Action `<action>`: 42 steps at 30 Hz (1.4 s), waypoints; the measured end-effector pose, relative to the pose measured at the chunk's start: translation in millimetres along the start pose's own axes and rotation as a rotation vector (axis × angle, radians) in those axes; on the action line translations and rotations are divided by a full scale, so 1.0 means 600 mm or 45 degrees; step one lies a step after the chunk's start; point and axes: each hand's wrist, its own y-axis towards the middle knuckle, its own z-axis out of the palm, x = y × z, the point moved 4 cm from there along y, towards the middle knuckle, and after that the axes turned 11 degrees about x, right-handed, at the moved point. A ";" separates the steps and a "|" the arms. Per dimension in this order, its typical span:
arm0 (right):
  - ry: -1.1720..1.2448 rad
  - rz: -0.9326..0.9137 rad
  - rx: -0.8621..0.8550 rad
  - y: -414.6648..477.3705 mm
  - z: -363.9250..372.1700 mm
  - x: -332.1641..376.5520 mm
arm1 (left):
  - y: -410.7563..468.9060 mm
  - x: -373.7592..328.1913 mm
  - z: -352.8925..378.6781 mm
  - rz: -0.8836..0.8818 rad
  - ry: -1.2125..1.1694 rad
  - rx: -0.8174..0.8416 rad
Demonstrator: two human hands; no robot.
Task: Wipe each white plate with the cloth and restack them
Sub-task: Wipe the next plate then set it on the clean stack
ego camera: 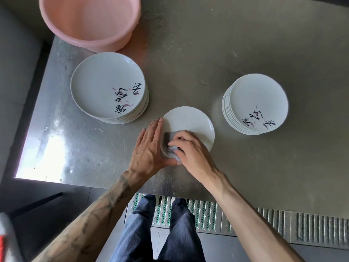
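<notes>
A pink plastic basin sits at the far left corner of the steel table, and just in front of it stands the left stack of white plates, its top plate showing black brush lettering. Nearer the person, the left hand lies flat with its fingers straight and together, laid against the left rim of a single white plate, the thumb reaching along the plate's near edge to brace it. This plate rests on the table between the two stacks, apart from both, and its visible face shows no lettering. On its near-left part lies the grey cloth, bunched under the right hand, whose fingers curl round it and press it down onto the plate. The bare white of the plate spreads away from those fingers, toward the far side and the right, so the wipe probably has to sweep outward in that direction while the left hand keeps the rim from sliding. Further right stands the right stack of white plates, also lettered on top. Which stack takes the wiped plate cannot be told from here; the left stack lies nearer the bracing hand, the right one nearer the hand with the cloth.
</notes>
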 end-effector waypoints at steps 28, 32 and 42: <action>-0.260 0.083 -0.298 -0.014 -0.080 -0.087 | 0.008 0.001 0.007 0.031 -0.061 0.003; -0.254 0.104 -0.399 0.031 -0.094 -0.086 | 0.009 0.002 0.010 0.023 -0.066 -0.015; -0.017 0.422 -0.596 -0.106 -0.008 -0.050 | 0.005 -0.002 0.012 0.028 0.038 -0.045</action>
